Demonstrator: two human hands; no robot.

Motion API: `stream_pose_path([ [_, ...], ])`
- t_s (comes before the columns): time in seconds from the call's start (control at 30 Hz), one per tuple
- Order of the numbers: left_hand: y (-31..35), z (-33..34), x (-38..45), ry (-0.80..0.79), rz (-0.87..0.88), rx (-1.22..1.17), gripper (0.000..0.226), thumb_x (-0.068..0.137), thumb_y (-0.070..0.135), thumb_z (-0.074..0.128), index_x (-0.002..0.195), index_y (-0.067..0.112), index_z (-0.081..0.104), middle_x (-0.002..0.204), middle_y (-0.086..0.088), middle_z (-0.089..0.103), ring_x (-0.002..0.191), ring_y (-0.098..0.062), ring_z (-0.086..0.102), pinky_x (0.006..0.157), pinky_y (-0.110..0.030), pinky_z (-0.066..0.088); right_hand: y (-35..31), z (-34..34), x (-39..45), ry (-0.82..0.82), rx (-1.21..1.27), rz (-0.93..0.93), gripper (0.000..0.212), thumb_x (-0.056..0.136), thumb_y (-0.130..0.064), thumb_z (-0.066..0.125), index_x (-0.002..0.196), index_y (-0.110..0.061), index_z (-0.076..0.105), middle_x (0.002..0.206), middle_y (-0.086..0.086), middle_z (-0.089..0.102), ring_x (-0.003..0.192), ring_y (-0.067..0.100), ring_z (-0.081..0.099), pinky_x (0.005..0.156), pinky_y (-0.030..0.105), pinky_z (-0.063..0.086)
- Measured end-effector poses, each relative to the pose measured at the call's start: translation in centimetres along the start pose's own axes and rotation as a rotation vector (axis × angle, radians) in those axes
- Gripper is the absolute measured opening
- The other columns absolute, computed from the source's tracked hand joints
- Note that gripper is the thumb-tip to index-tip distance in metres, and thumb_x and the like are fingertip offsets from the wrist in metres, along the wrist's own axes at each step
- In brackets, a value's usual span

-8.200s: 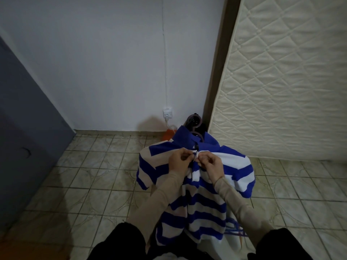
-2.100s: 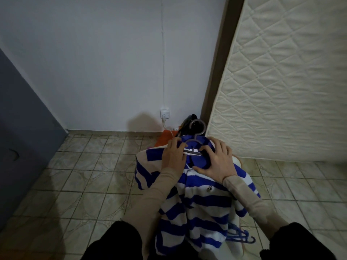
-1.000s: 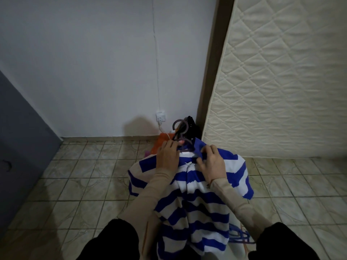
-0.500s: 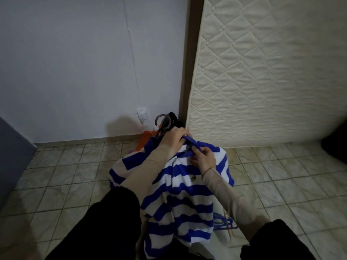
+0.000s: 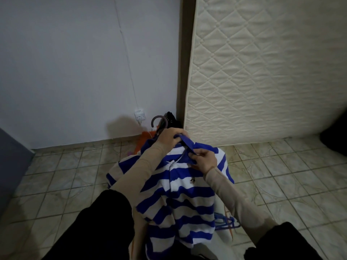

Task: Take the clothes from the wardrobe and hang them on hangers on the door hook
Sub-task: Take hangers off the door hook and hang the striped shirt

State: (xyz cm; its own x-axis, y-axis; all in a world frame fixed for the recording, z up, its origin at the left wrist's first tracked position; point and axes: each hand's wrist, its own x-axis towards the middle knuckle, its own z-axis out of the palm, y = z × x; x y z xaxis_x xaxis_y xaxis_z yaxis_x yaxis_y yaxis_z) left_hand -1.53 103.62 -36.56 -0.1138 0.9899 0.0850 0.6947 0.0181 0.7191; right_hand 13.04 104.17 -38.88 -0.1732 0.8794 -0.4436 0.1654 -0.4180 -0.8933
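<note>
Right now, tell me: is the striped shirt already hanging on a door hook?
No, the striped shirt is still held in front of the person, the left hand and right hand gripping its blue collar.

A quilted mattress (image 5: 262,72) leans upright beside a wall socket (image 5: 139,115) over tiled floor (image 5: 281,175).

Open tiled floor (image 5: 62,177) left and right of the striped shirt (image 5: 180,196); hands can pass there. Far side blocked by white wall (image 5: 75,62); quilted mattress (image 5: 262,72) leans upright far right, closing that side. Clutter in the far corner just behind the hands: orange item (image 5: 144,141), black object (image 5: 171,121), wall socket (image 5: 139,115) with cable. Hanger hook (image 5: 157,120) sticks up there. Blue hangers (image 5: 226,222) lie near right of shirt. Grey panel (image 5: 11,166) blocks left edge. Dark shape (image 5: 336,136) at right edge.
</note>
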Motion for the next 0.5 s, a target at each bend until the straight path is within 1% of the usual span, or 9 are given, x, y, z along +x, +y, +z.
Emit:
stream_pose_path([
  [0.07, -0.2, 0.1, 0.2, -0.036, -0.027, -0.083, 0.021, 0.087, -0.008, 0.049, 0.099, -0.002, 0.065, 0.098, -0.012, 0.066, 0.092, -0.016, 0.058, 0.07, -0.003, 0.042, 0.6, -0.5, 0.1, -0.027, 0.059, -0.042, 0.017, 0.086, -0.003, 0.06, 0.075, -0.015, 0.062, 0.081, 0.006, 0.061, 0.082, 0.024, 0.061, 0.074, 0.041, 0.058],
  [0.13, -0.4, 0.3, 0.5, -0.062, -0.059, -0.141, 0.02, 0.088, -0.008, 0.047, 0.099, -0.004, 0.063, 0.098, -0.013, 0.064, 0.092, -0.016, 0.057, 0.072, -0.004, 0.043, 0.8, -0.8, 0.0, -0.093, 0.16, -0.047, 0.018, 0.09, -0.003, 0.053, 0.077, -0.013, 0.061, 0.079, 0.006, 0.061, 0.076, 0.02, 0.06, 0.065, 0.028, 0.057],
  [0.2, -0.4, 0.5, 0.8, -0.071, -0.1, -0.184, 0.02, 0.089, -0.008, 0.046, 0.101, -0.004, 0.061, 0.103, -0.016, 0.063, 0.095, -0.017, 0.056, 0.076, -0.011, 0.045, 0.7, -0.9, -0.2, -0.142, 0.242, -0.042, 0.021, 0.093, -0.003, 0.047, 0.08, -0.011, 0.06, 0.079, 0.006, 0.061, 0.072, 0.017, 0.059, 0.057, 0.021, 0.055],
  [0.27, -0.2, 0.9, 1.1, -0.055, -0.159, -0.276, 0.02, 0.09, -0.008, 0.045, 0.105, -0.006, 0.058, 0.103, -0.015, 0.06, 0.095, -0.018, 0.056, 0.074, -0.012, 0.048, 0.8, -0.7, -0.3, -0.151, 0.288, -0.024, 0.022, 0.095, -0.003, 0.042, 0.083, -0.01, 0.059, 0.079, 0.006, 0.061, 0.072, 0.016, 0.059, 0.057, 0.021, 0.053],
  [0.33, 0.1, 1.3, 1.1, -0.018, -0.22, -0.343, 0.02, 0.089, -0.006, 0.048, 0.107, -0.004, 0.056, 0.099, -0.011, 0.058, 0.086, -0.016, 0.058, 0.07, -0.011, 0.05, 1.2, -0.4, 0.1, -0.102, 0.31, -0.003, 0.019, 0.095, -0.003, 0.041, 0.089, -0.011, 0.057, 0.083, 0.008, 0.061, 0.074, 0.019, 0.058, 0.065, 0.028, 0.053],
  [0.37, 0.0, 1.5, 1.2, 0.009, -0.239, -0.341, 0.018, 0.088, -0.004, 0.051, 0.105, 0.001, 0.057, 0.096, -0.01, 0.06, 0.084, -0.017, 0.06, 0.073, -0.014, 0.052, 1.4, -0.3, 0.3, -0.051, 0.293, -0.01, 0.018, 0.094, -0.002, 0.042, 0.089, -0.014, 0.054, 0.087, 0.009, 0.06, 0.077, 0.021, 0.057, 0.071, 0.034, 0.052],
  [0.43, -0.4, 2.0, 1.4, 0.078, -0.248, -0.263, 0.016, 0.084, 0.005, 0.06, 0.095, 0.015, 0.056, 0.086, -0.006, 0.064, 0.086, -0.023, 0.063, 0.084, -0.032, 0.052, 1.7, -0.3, 0.7, 0.048, 0.176, -0.07, 0.02, 0.093, -0.002, 0.044, 0.087, -0.021, 0.045, 0.092, 0.011, 0.056, 0.081, 0.024, 0.054, 0.08, 0.041, 0.048],
  [0.47, -0.5, 2.2, 1.4, 0.112, -0.256, -0.226, 0.017, 0.081, 0.008, 0.064, 0.092, 0.018, 0.055, 0.082, -0.004, 0.063, 0.085, -0.023, 0.063, 0.083, -0.034, 0.051, 1.7, -0.4, 0.8, 0.077, 0.099, -0.119, 0.019, 0.092, -0.002, 0.044, 0.088, -0.02, 0.041, 0.091, 0.011, 0.055, 0.079, 0.023, 0.053, 0.08, 0.04, 0.047],
  [0.5, -0.5, 2.3, 1.5, 0.143, -0.265, -0.208, 0.019, 0.079, 0.01, 0.066, 0.091, 0.018, 0.053, 0.08, -0.001, 0.061, 0.081, -0.019, 0.061, 0.079, -0.03, 0.05, 1.7, -0.5, 0.7, 0.088, 0.032, -0.179, 0.016, 0.092, -0.002, 0.043, 0.09, -0.018, 0.038, 0.086, 0.01, 0.054, 0.074, 0.022, 0.051, 0.076, 0.035, 0.045],
])
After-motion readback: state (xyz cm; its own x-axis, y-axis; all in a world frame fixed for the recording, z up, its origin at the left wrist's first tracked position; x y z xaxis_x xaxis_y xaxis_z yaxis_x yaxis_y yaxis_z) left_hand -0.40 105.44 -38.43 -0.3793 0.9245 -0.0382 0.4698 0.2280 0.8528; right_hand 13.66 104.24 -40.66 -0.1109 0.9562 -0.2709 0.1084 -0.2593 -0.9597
